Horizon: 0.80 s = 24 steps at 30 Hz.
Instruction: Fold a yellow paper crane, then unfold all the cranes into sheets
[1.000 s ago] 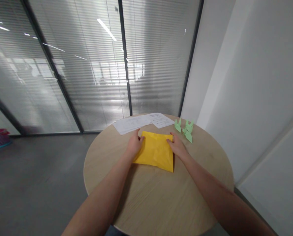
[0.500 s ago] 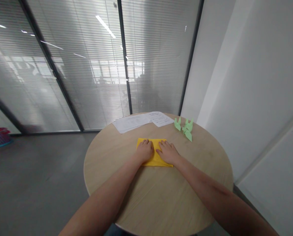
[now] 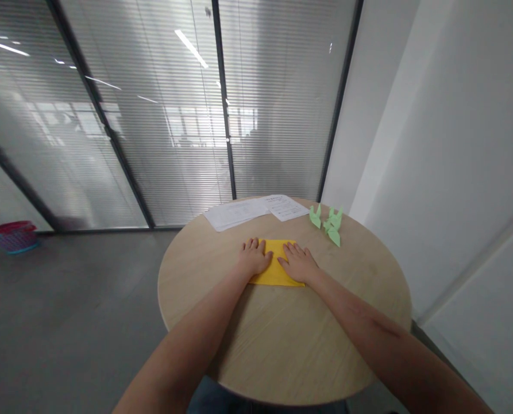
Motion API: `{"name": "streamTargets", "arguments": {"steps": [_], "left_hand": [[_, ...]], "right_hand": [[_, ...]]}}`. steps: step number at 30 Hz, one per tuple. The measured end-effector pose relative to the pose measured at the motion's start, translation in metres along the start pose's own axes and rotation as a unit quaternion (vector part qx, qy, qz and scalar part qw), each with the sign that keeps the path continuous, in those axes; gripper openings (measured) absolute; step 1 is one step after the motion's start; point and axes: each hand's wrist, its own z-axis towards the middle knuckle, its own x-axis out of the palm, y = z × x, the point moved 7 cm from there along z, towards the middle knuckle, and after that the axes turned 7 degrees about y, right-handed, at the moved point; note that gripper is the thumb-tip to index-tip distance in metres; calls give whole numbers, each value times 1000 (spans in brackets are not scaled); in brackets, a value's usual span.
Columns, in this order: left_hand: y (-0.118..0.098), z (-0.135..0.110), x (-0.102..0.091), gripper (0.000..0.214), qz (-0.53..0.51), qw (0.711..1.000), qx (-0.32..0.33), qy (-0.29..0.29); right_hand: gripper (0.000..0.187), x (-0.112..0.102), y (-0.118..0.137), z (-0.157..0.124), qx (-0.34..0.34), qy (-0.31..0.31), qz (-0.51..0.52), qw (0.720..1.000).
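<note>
Hands flat, palms open: my left hand (image 3: 255, 260) and right hand (image 3: 298, 264) press the folded yellow paper (image 3: 276, 267); I'd sweep outward from between them for a sharp crease.

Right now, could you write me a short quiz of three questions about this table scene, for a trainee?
1. True or false: both hands lie flat on the yellow paper.
2. What stands right of the white sheets? A) green folded paper figures B) a cup C) scissors
3. What shape is the table?

Key:
1. True: the left hand and the right hand press on it.
2. A, the green folded paper figures.
3. Round.
</note>
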Motion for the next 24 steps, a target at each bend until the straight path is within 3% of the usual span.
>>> {"name": "streamTargets", "arguments": {"steps": [9,24], "left_hand": [[11,1,-4,74,-1,1000,-17,-3],[59,-20,-16,65,65,995,-61,-48]], "right_hand": [[71,-7,-18,1,63,-3,17,998],[65,-7,-24,5,40,-7,16,999]]}}
